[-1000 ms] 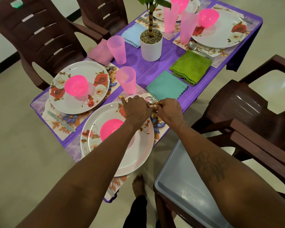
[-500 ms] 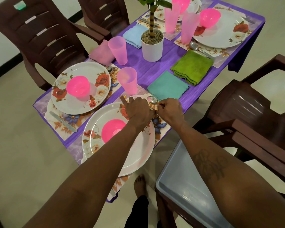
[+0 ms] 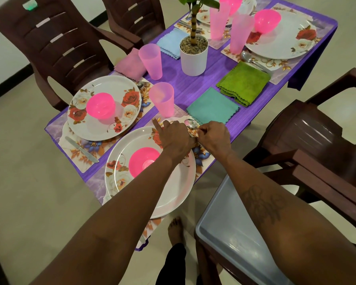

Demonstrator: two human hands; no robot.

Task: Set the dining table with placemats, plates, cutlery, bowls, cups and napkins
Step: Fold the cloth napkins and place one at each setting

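Two hands meet at near-right edge of desk (image 3: 203, 79), over floral placemat (image 3: 201, 159). Handle of spoon (image 3: 190, 123) pinched by right hand (image 3: 214, 138); spoon's head pokes out toward teal napkin (image 3: 212, 106). Touching it, left hand (image 3: 176, 137): index finger straight, other fingers curled under, grasp cannot tell. Near corner: plate (image 3: 173, 192) with pink bowl (image 3: 141, 161), under left forearm. Just behind left hand, pink cup (image 3: 161, 98). Beyond teal napkin along right edge, green napkin (image 3: 243, 83)

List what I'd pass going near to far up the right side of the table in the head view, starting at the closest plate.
closest plate → near spoon → teal napkin → green napkin → far spoon → far plate
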